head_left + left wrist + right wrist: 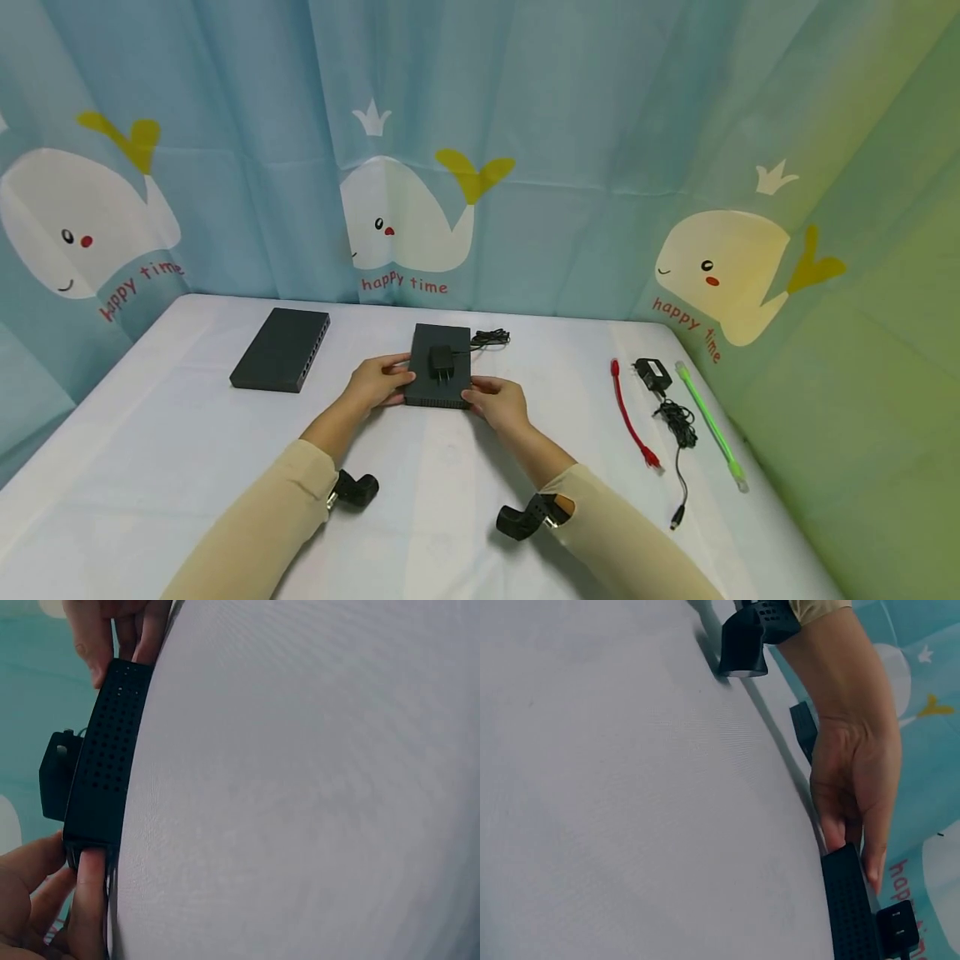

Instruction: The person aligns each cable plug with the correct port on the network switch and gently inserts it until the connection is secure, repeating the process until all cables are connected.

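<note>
A small black vented box (426, 390), similar to a network switch, lies flat on the table. A black power adapter (442, 360) rests on top of it, prongs toward me, its bundled cable (491, 337) beyond the box's right edge. My left hand (372, 383) grips the box's left side, thumb on the upper edge and fingers at the side. At the opposite side, my right hand (498, 403) holds it likewise. The left wrist view shows both hands at the box's ends and rows of vent holes (112, 742). In the right wrist view, my left hand (855, 780) pinches the far end.
A larger black network switch (280, 350) with a row of ports lies at the left. To the right are a red network cable (627, 414), another power adapter (653, 375) with coiled cord (678, 423), and a green stick (708, 421). A printed curtain (570, 167) hangs behind the white table (405, 517).
</note>
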Available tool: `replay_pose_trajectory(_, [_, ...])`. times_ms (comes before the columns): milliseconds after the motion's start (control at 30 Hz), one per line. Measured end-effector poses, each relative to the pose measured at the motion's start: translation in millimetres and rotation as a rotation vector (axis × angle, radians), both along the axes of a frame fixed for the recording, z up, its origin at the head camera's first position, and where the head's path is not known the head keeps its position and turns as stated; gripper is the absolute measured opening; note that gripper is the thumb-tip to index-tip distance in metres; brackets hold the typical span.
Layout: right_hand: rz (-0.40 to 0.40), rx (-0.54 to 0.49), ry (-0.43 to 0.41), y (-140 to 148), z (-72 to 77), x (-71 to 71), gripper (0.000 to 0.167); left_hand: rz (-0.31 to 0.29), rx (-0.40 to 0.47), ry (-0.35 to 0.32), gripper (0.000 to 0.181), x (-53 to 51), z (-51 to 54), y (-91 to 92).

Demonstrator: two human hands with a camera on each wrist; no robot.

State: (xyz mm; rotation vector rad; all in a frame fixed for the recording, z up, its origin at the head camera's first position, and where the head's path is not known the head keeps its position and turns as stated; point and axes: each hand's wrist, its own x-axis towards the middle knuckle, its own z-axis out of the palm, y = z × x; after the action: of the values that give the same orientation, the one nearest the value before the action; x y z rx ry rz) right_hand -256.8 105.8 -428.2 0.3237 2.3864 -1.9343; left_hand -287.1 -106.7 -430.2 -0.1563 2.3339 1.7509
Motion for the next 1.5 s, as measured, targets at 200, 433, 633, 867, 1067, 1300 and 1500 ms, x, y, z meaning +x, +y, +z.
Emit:
replay_pose_trajectory(200, [-0.007, -0.003, 0.029, 0.4, -3.3, 3.1, 0.034, -0.019, 0.011, -0.024, 0.048, -7.0, 1.8, -2.0])
replay_pose_trajectory(433, [0.012, -0.05, 0.019, -0.5, -10.0, 6.3, 0.033, 0.039, -0.051, 0.039, 0.037, -36.9, -0.9, -0.6])
replay_pose_trajectory(633, [0.017, -0.085, 0.02, -3.8, -12.6, 9.5, 0.032, 0.071, -0.175, 0.117, 0.038, -71.9, -6.1, 5.5])
replay_pose_trajectory(867, [-0.003, -0.094, 0.023, -2.6, -12.9, 11.5, 0.033, 0.065, -0.215, 0.086, 0.037, -83.9, -5.8, 10.6])
replay_pose_trajectory(1067, [-0.017, -0.129, 0.044, -3.1, -11.5, 17.6, 0.035, 0.084, -0.177, 0.073, 0.037, -80.7, -0.1, 12.9])
replay_pose_trajectory(1300, [-0.088, -0.144, 0.131, -8.1, -12.8, 26.0, 0.036, 0.076, -0.207, 0.107, 0.037, -79.4, 2.8, 15.6])
replay_pose_trajectory(1500, [-0.119, -0.081, 0.16, -9.5, -12.3, 19.9, 0.031, 0.087, -0.201, 0.11, 0.036, -80.6, 6.6, 17.0])
